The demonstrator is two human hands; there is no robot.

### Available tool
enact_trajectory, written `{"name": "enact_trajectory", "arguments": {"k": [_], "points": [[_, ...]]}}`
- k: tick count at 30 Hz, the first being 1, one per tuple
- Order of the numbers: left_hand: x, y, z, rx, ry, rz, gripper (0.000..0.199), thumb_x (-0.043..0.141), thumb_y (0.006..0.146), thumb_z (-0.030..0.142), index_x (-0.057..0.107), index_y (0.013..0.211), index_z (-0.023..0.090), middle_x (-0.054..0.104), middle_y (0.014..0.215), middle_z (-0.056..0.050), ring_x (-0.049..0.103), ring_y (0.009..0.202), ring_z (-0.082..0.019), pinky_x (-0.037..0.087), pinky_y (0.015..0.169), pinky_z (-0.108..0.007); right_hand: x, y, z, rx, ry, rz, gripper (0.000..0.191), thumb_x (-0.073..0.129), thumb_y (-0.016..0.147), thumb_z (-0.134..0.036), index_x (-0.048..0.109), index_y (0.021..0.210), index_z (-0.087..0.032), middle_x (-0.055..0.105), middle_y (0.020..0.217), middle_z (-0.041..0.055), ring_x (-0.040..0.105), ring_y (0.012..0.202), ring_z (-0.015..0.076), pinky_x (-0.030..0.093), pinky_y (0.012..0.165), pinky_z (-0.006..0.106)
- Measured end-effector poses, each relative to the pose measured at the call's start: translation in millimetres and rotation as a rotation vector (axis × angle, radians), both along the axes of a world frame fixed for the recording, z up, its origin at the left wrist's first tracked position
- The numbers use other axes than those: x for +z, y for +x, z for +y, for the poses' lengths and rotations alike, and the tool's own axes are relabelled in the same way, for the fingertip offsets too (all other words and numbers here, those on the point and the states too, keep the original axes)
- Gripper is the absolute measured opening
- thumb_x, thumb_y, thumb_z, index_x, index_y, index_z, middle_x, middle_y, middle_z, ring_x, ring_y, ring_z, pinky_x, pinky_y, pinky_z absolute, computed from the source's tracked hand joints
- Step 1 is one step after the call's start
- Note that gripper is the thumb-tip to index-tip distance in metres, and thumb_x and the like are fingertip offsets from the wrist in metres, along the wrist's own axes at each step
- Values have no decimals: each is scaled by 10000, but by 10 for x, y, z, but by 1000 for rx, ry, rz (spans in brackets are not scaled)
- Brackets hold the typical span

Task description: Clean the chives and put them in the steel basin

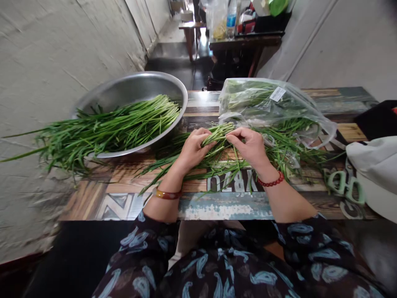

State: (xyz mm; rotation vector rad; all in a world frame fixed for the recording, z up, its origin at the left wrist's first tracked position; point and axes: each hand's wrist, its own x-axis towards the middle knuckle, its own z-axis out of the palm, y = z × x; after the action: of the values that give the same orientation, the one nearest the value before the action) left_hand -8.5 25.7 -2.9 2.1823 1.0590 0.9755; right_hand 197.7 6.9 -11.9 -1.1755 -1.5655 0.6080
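My left hand [195, 150] is closed around a bunch of garlic chives [219, 133], their pale stem ends pointing to the upper right. At the edge of that bunch, the thumb and index finger of my right hand [247, 145] pinch together on a stem. Beneath both hands, loose chives [214, 169] lie scattered over the table. To the left, a big metal basin [182, 108] holds a thick heap of chives [133, 126], with leaves hanging over its near rim. A clear plastic bag [297, 99] with more chives inside lies behind my right hand.
Green-handled scissors [345, 186] lie at the right beside a white cap [376, 174]. The patterned wooden table [217, 207] ends close to my body. A wall [40, 82] stands at the left. Behind, another table [248, 41] carries a water bottle [231, 20] and bags.
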Motion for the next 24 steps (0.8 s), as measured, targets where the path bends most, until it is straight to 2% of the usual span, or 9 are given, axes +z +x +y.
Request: {"name": "enact_trajectory", "arguments": {"k": [3, 8, 12, 15, 18, 21, 24], "points": [[17, -7, -19, 29, -80, -86, 288, 571, 921, 312, 633, 686, 158, 619, 721, -20, 552, 729, -151, 433, 734, -283, -78, 12, 31, 69, -47, 48, 237, 587, 918, -374, 744, 904, -197, 764, 834, 30, 688, 764, 165, 544, 751, 303], [31, -50, -18, 139, -223, -420, 316, 599, 912, 426, 620, 740, 162, 588, 616, 13, 584, 632, -116, 463, 671, -248, -254, 29, 95, 196, 79, -281, 197, 575, 918, -253, 753, 991, -211, 752, 1003, 72, 682, 957, 222, 531, 911, 390], [59, -56, -23, 134, -293, -592, 326, 661, 868, 490, 620, 829, 169, 480, 530, 72, 494, 494, -79, 500, 628, -240, -342, 3, 103, 241, 145, -377, 327, 503, 956, -234, 677, 1231, -204, 694, 1183, 113, 646, 1090, 243, 512, 986, 425], [71, -50, -34, 116, -303, -631, 362, 670, 856, 524, 624, 828, 167, 449, 517, 79, 441, 466, -67, 515, 595, -233, -359, -17, 103, 213, 142, -347, 381, 468, 968, -229, 622, 1315, -210, 665, 1230, 116, 648, 1064, 233, 514, 994, 419], [70, -40, -41, 104, -313, -649, 370, 682, 846, 533, 626, 830, 167, 441, 523, 79, 434, 463, -64, 515, 568, -226, -351, -35, 101, 163, 133, -326, 423, 465, 966, -229, 569, 1377, -238, 644, 1279, 110, 659, 923, 208, 525, 964, 416], [68, -25, -50, 87, -320, -655, 367, 686, 846, 527, 625, 827, 165, 445, 522, 78, 441, 463, -65, 521, 569, -229, -347, -67, 91, 196, 118, -314, 401, 496, 955, -233, 601, 1342, -244, 676, 1237, 96, 659, 848, 192, 539, 901, 388], [75, -18, -59, 75, -332, -658, 356, 681, 854, 518, 622, 831, 168, 470, 525, 72, 465, 465, -69, 529, 584, -234, -343, -102, 77, 208, 90, -298, 243, 565, 923, -255, 733, 1096, -222, 746, 1011, 71, 672, 859, 203, 533, 854, 361]]}}
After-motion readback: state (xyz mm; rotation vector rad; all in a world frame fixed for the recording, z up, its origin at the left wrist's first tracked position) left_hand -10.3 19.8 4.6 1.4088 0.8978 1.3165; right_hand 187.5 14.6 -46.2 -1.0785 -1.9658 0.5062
